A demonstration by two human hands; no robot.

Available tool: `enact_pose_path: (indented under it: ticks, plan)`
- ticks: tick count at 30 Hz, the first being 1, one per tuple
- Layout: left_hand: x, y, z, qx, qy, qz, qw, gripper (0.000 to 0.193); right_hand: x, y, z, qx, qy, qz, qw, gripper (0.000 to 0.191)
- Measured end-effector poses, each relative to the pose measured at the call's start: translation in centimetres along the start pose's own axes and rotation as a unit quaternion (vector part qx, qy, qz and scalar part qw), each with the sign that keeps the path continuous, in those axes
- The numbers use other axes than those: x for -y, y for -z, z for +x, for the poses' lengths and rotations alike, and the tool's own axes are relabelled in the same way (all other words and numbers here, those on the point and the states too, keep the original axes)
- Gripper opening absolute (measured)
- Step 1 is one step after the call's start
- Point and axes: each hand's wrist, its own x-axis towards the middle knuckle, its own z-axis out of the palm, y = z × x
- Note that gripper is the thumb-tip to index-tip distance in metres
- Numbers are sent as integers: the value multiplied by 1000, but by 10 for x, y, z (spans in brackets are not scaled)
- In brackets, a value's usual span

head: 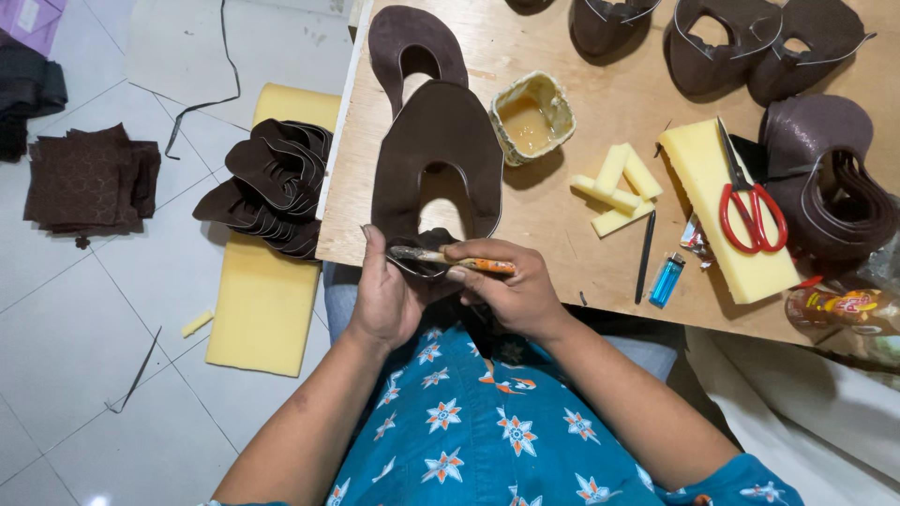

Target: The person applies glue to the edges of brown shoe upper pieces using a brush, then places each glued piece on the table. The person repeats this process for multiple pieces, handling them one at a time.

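1. The counter (581, 234), a bare plywood board, reaches ahead of both hands and off to their right; its near edge passes just under them.
2. A yellow foam slab (262, 300) lies on the tiled floor left of the left hand, with a stack of dark cut leather pieces (277, 183) resting on its far end.
3. The brown leather upper (436, 141) is a horseshoe-shaped piece lying flat on the counter directly ahead of both hands. Its long axis runs straight away from the person, and its open notch faces back toward the hands. A second piece of the same shape lies beyond it.
4. The left hand (384, 295) sits at the near left edge of the upper. Its grip looks pressed around a small dark leather part held at the counter's edge, and this hand is slightly nearer the upper's left leg.
5. The right hand (511, 290) pinches the glue brush (450, 258) in a closed grip. The brush lies crosswise, its orange handle at the fingers and its bristle end pointing left toward the left hand.
6. A glue pot (532, 117) stands ahead and slightly right of the right hand, just beside the upper.
7. Further right lie red scissors (750, 211) on a foam block, and nearer the hand a blue lighter (667, 279).
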Motion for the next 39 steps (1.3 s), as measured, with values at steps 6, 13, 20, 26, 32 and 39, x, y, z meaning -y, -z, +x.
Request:
enact_pose_path:
  ticks: [6, 13, 20, 26, 32, 39]
  plan:
    - [-2, -1, 0, -38, 18, -6, 999, 92, 1, 8, -1, 19, -12, 36, 999, 23]
    - [0, 2, -2, -58, 23, 13, 998, 89, 9, 19, 0, 81, -2, -17, 997, 20]
    - [8, 9, 3, -77, -10, 49, 996, 88, 28, 23, 1, 93, 52, -139, 985, 14]
    - [17, 14, 7, -52, -60, 33, 996, 87, 34, 0, -6, 21, 217, -282, 934, 17]
    - [19, 11, 6, -46, -60, 38, 996, 89, 21, -11, -8, -21, 181, -208, 961, 16]
    - [17, 11, 4, -56, -44, 41, 997, 89, 3, 10, -1, 23, -21, 55, 998, 20]
